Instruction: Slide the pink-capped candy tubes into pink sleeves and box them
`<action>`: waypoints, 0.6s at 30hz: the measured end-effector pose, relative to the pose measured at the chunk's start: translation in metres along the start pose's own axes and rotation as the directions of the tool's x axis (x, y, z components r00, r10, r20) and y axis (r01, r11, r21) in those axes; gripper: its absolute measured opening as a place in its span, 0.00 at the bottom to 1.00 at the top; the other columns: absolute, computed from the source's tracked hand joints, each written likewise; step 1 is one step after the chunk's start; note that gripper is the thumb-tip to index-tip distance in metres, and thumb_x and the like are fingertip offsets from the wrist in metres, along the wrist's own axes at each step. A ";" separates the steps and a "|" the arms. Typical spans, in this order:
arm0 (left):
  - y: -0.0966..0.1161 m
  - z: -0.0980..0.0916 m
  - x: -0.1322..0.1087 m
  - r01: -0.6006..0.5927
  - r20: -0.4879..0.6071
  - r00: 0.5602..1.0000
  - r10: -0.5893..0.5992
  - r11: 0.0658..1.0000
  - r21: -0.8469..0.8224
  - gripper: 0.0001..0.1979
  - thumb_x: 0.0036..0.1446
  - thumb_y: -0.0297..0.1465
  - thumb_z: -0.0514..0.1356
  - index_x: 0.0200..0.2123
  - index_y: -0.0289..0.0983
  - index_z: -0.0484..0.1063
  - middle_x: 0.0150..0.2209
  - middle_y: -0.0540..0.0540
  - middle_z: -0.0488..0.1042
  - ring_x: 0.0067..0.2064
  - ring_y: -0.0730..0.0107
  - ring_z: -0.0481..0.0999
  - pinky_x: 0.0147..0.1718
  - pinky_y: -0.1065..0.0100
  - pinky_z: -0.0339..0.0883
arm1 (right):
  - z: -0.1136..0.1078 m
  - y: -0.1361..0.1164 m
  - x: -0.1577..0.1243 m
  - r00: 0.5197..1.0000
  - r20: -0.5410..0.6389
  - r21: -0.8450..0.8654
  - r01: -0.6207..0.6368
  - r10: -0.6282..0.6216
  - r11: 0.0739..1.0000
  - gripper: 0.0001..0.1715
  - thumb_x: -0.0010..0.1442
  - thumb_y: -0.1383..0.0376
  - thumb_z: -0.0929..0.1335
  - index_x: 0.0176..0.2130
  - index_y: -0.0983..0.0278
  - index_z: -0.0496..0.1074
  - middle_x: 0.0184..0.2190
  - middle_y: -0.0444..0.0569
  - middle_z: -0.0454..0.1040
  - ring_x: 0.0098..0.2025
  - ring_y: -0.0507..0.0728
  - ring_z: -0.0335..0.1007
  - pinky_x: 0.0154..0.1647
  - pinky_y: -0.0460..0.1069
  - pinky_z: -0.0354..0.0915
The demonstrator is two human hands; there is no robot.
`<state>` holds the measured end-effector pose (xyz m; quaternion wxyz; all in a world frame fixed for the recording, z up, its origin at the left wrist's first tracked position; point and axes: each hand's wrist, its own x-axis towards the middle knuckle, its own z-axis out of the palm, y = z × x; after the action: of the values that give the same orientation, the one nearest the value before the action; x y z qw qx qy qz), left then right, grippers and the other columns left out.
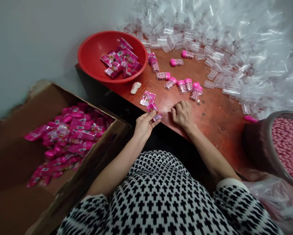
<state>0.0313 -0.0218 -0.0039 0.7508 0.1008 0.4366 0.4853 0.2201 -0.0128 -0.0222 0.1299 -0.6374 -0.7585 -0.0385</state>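
Note:
My left hand (143, 126) pinches a small pink foil packet (157, 117) between thumb and fingers at the table's front edge. Just behind it lies another pink packet (147, 98), flat on the table. My right hand (183, 113) rests on the wood with its fingers curled into a loose fist, and nothing shows in it. Beyond that hand lie several clear tubes with pink caps, filled with pink balls, one a pink-capped tube (170, 83). A lump of white material (136, 87) sits left of the packets.
A red basin (87, 70) with pink packets stands at the back left. Below it, a cardboard box (48, 192) holds many filled pink packages. Empty clear tubes (210, 42) are heaped across the back right. A dark bucket (256, 143) of pink balls stands at right on the wooden table (219, 120).

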 end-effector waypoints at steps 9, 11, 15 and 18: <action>0.010 0.000 -0.003 0.005 -0.025 1.000 -0.006 0.999 -0.046 0.03 0.51 0.25 0.65 0.27 0.31 0.74 0.28 0.47 0.77 0.29 0.74 0.77 0.31 0.70 0.75 | -0.017 0.021 -0.011 0.997 -0.025 0.331 0.079 -0.075 0.940 0.31 0.63 0.48 0.58 0.57 0.65 0.58 0.57 0.60 0.63 0.59 0.63 0.58 0.58 0.61 0.55; 0.010 -0.001 -0.002 0.018 -0.034 0.999 -0.020 0.998 -0.067 0.03 0.52 0.25 0.64 0.27 0.31 0.73 0.28 0.47 0.76 0.29 0.74 0.77 0.31 0.70 0.74 | -0.027 0.020 -0.017 0.991 -0.097 0.341 -0.057 0.095 0.939 0.29 0.64 0.49 0.57 0.55 0.66 0.61 0.54 0.61 0.66 0.56 0.63 0.62 0.54 0.60 0.59; 0.009 -0.001 0.000 0.036 -0.051 0.998 -0.041 0.994 -0.099 0.03 0.52 0.26 0.64 0.28 0.32 0.74 0.27 0.48 0.76 0.28 0.75 0.77 0.31 0.71 0.74 | -0.041 0.001 -0.031 0.970 -0.034 0.212 -0.229 0.241 0.950 0.28 0.59 0.46 0.62 0.47 0.65 0.67 0.42 0.58 0.71 0.41 0.62 0.69 0.40 0.56 0.66; 0.008 0.001 0.001 0.040 -0.064 0.997 -0.048 0.992 -0.122 0.04 0.50 0.27 0.66 0.29 0.32 0.74 0.28 0.48 0.76 0.28 0.75 0.77 0.32 0.71 0.74 | -0.040 -0.014 -0.035 0.964 0.070 0.057 -0.261 0.256 0.964 0.30 0.56 0.46 0.65 0.46 0.66 0.68 0.40 0.58 0.72 0.38 0.63 0.70 0.33 0.54 0.64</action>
<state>0.0273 -0.0169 0.0012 0.7509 0.0294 0.4336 0.4973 0.2174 -0.0581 0.0093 0.1313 -0.7272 -0.6734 0.0237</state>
